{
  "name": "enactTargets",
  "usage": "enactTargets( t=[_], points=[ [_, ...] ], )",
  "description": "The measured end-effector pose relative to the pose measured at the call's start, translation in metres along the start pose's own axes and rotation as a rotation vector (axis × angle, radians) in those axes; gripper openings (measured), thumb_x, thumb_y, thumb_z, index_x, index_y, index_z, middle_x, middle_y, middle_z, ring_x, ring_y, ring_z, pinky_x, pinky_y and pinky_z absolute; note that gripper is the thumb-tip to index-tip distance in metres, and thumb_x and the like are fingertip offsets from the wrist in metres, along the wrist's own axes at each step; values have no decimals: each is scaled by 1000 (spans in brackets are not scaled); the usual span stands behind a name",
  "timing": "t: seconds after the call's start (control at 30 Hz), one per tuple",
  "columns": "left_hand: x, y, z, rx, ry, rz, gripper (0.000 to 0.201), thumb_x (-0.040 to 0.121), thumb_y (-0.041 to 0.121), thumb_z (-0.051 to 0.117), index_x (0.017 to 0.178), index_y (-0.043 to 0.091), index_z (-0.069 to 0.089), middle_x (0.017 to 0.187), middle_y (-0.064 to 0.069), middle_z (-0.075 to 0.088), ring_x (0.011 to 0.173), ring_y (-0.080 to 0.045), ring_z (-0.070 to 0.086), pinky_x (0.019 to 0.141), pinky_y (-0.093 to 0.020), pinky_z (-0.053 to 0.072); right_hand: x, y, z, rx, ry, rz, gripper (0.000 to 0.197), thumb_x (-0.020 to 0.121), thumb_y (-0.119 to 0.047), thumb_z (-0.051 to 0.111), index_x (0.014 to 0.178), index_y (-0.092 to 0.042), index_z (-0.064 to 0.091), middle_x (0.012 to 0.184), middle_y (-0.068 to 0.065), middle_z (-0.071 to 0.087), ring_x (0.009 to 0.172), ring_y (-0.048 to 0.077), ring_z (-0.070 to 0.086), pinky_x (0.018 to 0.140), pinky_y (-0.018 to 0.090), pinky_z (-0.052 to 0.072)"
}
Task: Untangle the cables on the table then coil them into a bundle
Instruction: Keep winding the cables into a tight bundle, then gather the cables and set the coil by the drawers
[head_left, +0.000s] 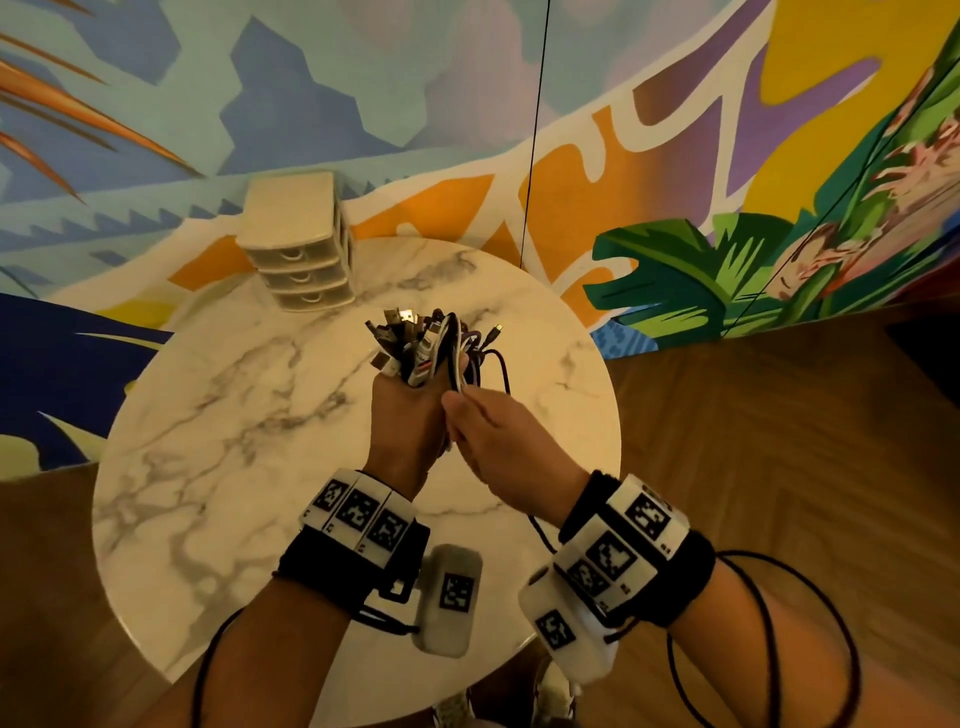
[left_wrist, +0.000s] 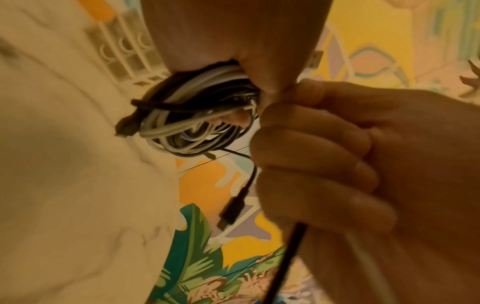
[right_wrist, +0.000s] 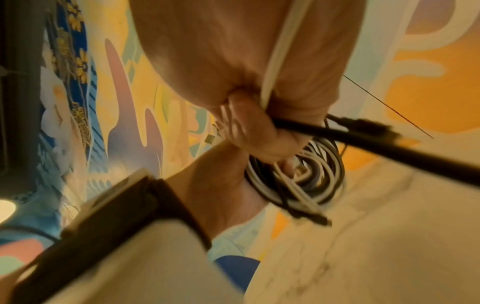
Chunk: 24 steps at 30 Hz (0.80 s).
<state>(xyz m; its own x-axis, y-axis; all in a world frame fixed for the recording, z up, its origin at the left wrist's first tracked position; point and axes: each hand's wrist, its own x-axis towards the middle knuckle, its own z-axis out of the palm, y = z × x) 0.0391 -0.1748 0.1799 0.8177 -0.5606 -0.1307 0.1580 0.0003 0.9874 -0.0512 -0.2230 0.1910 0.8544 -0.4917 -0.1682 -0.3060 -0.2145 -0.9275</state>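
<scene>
Above the round marble table (head_left: 218, 467), my left hand (head_left: 408, 415) grips a bundle of black and white cables (head_left: 415, 343), with several USB plugs sticking up out of the fist. In the left wrist view the coil of cables (left_wrist: 192, 121) hangs below the palm and a black plug (left_wrist: 232, 207) dangles free. My right hand (head_left: 488, 431) sits right against the left. Its fingers (left_wrist: 319, 164) curl round a black cable (left_wrist: 285, 257). In the right wrist view a white cable (right_wrist: 275, 61) also runs across that palm beside the black cable (right_wrist: 363, 142).
A small cream drawer unit (head_left: 301, 249) stands at the table's far edge by the painted wall. A thin black line (head_left: 535, 130) hangs down in front of the wall. Wooden floor (head_left: 779, 441) lies to the right of the table.
</scene>
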Motion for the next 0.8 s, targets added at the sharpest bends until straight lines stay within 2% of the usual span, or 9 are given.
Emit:
enactTargets(
  t=[0.07, 0.17, 0.3, 0.4, 0.47, 0.6, 0.67, 0.73, 0.8],
  points=[
    [1, -3, -1, -91, 13, -18, 11, 90, 12, 62, 79, 12, 65, 59, 2, 64, 55, -15, 59, 52, -26, 49, -4, 9, 9, 104, -12, 3, 40, 102, -30, 34, 64, -20, 40, 47, -9, 40, 43, 6, 33, 53, 28, 28],
    [2, 0, 0, -176, 22, -153, 11, 88, 11, 63, 77, 10, 65, 58, 0, 64, 55, -16, 65, 55, -28, 53, -10, 18, 19, 240, -37, 4, 39, 102, -29, 35, 64, -22, 39, 48, -10, 37, 44, 8, 28, 50, 27, 25],
    [2, 5, 3, -249, 13, -227, 16, 88, 11, 59, 73, 10, 65, 51, -5, 58, 48, -19, 56, 53, -28, 50, -13, 20, 23, 319, -27, -42, 33, 96, -33, 37, 64, -23, 39, 52, -10, 34, 48, 10, 26, 51, 29, 22],
    [4, 1, -1, -343, -43, -290, 18, 87, 19, 52, 73, 10, 58, 53, -5, 51, 53, -21, 52, 59, -30, 48, -16, 14, 20, 172, 0, -92, 34, 98, -29, 36, 65, -22, 39, 55, -9, 36, 51, 10, 28, 54, 31, 25],
    [4, 0, -4, -385, -99, -320, 21, 87, 25, 50, 74, 9, 54, 55, -4, 47, 57, -20, 51, 63, -31, 47, -18, 8, 17, -49, -12, -128, 33, 101, -23, 35, 68, -19, 39, 60, -6, 38, 55, 13, 34, 57, 34, 29],
    [0, 6, -7, -434, -181, -244, 34, 93, 35, 43, 79, 8, 57, 66, -6, 49, 51, -16, 46, 59, -28, 43, -19, -2, 17, -443, -44, -114, 25, 101, -27, 33, 80, -17, 39, 63, -5, 36, 63, 25, 41, 59, 34, 29],
    [2, 8, -8, -397, -211, -212, 39, 87, 48, 51, 87, 11, 62, 71, -4, 54, 51, -14, 43, 56, -28, 38, -19, -3, 17, -541, -38, -99, 23, 101, -29, 31, 85, -16, 41, 65, -2, 37, 64, 28, 44, 58, 34, 32],
    [5, 6, -8, -284, -203, -185, 28, 83, 37, 65, 88, 10, 62, 72, -4, 54, 51, -14, 42, 55, -29, 36, -19, -1, 16, -628, -40, -112, 23, 101, -30, 30, 93, -14, 45, 64, -1, 35, 63, 28, 44, 52, 34, 30],
    [5, 7, -8, -206, -166, -150, 5, 84, 8, 62, 85, 5, 58, 68, -7, 49, 48, -14, 41, 58, -31, 36, -17, 5, 16, -664, -58, -121, 25, 101, -31, 31, 98, -12, 49, 66, 0, 41, 63, 28, 46, 49, 34, 28]
  ],
)
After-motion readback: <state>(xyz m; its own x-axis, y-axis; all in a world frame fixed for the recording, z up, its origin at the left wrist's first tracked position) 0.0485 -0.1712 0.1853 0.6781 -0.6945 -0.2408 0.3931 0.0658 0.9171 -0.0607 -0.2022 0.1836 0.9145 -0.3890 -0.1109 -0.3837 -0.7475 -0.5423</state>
